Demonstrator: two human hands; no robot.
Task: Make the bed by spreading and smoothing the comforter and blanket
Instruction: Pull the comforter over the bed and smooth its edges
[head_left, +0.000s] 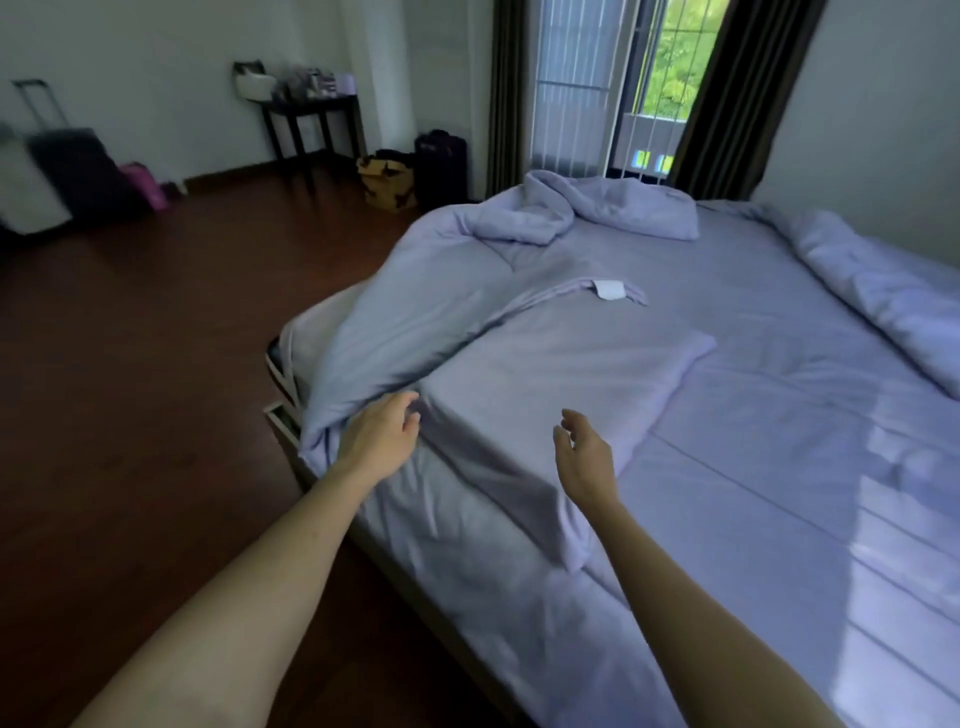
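A pale lilac comforter (519, 364) lies rumpled and partly folded over the left side of the bed (779, 415), bunched in a heap at the far end near the window. A white tag (609, 289) shows on a folded-back edge. Along the right side a second lilac blanket (883, 306) lies in a long roll. My left hand (382, 434) reaches over the comforter's near left fold, fingers apart, holding nothing. Just above the comforter's near edge my right hand (584, 454) hovers open.
Dark wooden floor (156, 364) runs along the bed's left side. Suitcases (67, 166) stand by the far left wall. A dark side table (311, 119) with items and bags (410, 174) sit near the curtains and window (623, 88).
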